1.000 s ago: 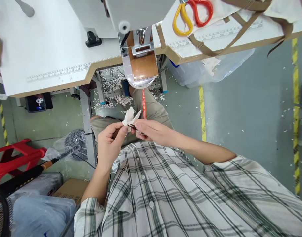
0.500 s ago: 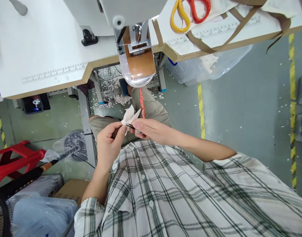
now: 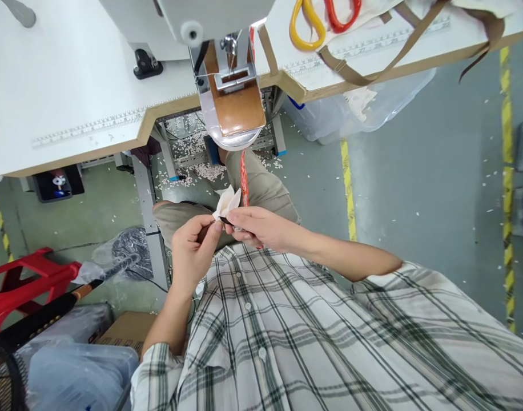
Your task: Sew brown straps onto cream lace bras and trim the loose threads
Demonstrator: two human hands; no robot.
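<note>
My left hand (image 3: 193, 251) and my right hand (image 3: 259, 226) meet in front of my chest, above my lap. Both pinch a small white folded piece (image 3: 227, 202) that sticks up between the fingertips. A thin dark tool (image 3: 225, 221) shows between the two hands; which hand holds it I cannot tell. A red-orange cord (image 3: 244, 180) hangs down from the sewing machine (image 3: 227, 74) to just behind my right hand.
A white sewing table (image 3: 73, 97) with a printed ruler along its wooden edge spans the top. Yellow and red scissors (image 3: 321, 20) and brown webbing straps (image 3: 373, 63) lie at its right. A red stool (image 3: 25, 279), boxes and plastic bags stand at the left on the floor.
The hands stay together on the white piece, whose flaps look more folded in. The view has shifted slightly, so table and machine sit higher and further left.
</note>
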